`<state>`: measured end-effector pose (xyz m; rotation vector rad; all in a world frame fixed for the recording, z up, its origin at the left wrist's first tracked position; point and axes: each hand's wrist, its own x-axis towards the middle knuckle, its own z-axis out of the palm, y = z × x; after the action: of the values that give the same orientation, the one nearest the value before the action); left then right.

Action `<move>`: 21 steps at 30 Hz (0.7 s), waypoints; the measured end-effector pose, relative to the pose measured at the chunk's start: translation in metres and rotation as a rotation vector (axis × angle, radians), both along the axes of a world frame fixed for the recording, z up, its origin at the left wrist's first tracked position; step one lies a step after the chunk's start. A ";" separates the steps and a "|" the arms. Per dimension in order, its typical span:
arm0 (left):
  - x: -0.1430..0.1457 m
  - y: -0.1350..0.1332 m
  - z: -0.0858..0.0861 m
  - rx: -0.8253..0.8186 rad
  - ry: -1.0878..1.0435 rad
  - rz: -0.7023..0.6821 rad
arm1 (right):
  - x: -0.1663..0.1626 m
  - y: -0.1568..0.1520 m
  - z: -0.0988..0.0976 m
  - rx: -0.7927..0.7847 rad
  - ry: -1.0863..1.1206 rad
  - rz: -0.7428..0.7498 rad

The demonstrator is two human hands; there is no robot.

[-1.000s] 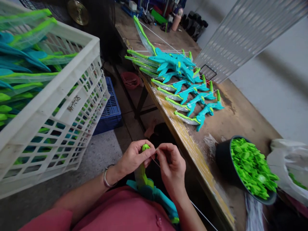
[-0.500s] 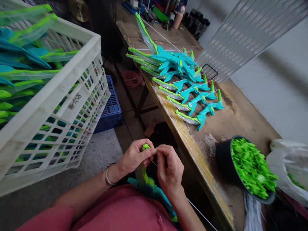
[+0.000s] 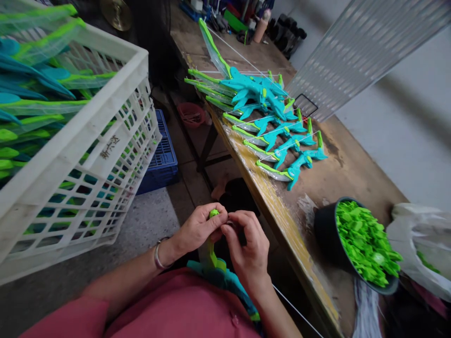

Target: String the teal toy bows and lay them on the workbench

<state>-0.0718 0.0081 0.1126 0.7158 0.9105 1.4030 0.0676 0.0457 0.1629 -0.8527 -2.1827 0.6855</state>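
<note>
A teal and lime-green toy bow [image 3: 214, 267] stands upright in my lap. My left hand [image 3: 197, 229] is closed round its green upper tip. My right hand [image 3: 246, 249] pinches a thin white string [image 3: 299, 314] right beside that tip, fingers touching my left hand's. The string runs down past my right wrist. Several finished strung bows [image 3: 268, 122] lie in a row on the wooden bench [image 3: 348, 173] ahead.
A white slotted crate [image 3: 88, 159] full of bow limbs stands at my left. A blue crate [image 3: 162, 159] sits on the floor beyond it. On the bench are a black bowl of small green parts [image 3: 362, 244] and a clear plastic bag [image 3: 423, 244].
My right hand has curled in closer to the bow tip, its fingers now bunched against my left hand. The view shifted slightly.
</note>
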 end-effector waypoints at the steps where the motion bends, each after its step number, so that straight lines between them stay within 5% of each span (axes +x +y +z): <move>1: 0.000 0.000 0.000 0.002 0.014 0.001 | -0.001 0.001 0.002 0.008 -0.005 0.012; 10: 0.001 -0.004 -0.003 0.067 0.045 0.031 | 0.030 0.000 0.022 0.029 -0.262 0.069; 15: 0.011 0.000 -0.005 0.141 -0.062 -0.065 | 0.045 -0.026 0.017 0.285 -0.468 0.053; 21: 0.012 0.016 0.005 0.276 -0.286 -0.078 | 0.030 -0.039 0.020 0.563 -0.331 -0.118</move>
<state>-0.0602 0.0239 0.1174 0.7234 0.4663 1.5308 0.0977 0.0066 0.1829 -0.8175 -2.4058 -0.1489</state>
